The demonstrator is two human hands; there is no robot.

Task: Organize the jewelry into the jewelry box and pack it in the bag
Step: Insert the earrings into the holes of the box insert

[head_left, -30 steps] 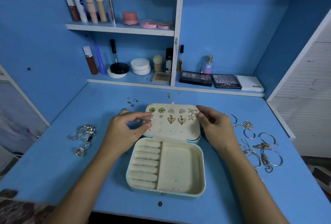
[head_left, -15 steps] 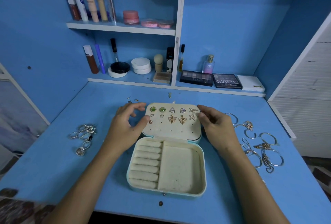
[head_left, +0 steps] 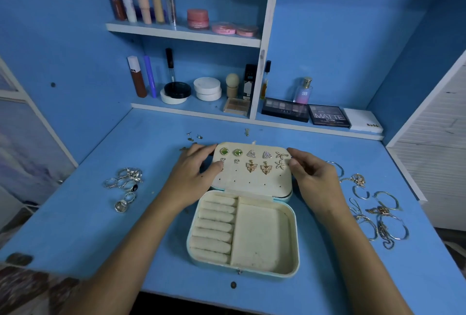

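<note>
The jewelry box (head_left: 243, 234) lies open in the middle of the blue table (head_left: 100, 226), its tray on the near side with a column of ring rolls on the left and a plain compartment on the right. Its lid (head_left: 252, 181) is folded back flat on the far side, and pairs of earrings (head_left: 252, 158) are pinned in two rows across its far half: green stones, triangles, flowers, small hearts and butterflies. The left hand (head_left: 194, 171) rests at the lid's left edge, fingers spread and loosely bent, thumb on the pad near a small heart stud; whether it pinches anything cannot be told. The right hand (head_left: 312, 176) is at the lid's right edge, fingers curled, fingertips touching the edge beside the flower earrings. A few loose studs (head_left: 194, 137) lie on the table just beyond the left hand. Well to the left sits a cluster of rings (head_left: 126, 183); to the right, beside the right wrist, lie hoop earrings and chains (head_left: 378, 216). Shelves (head_left: 184, 33) at the far end carry makeup tubes, jars and eyeshadow palettes (head_left: 305, 113).
</note>
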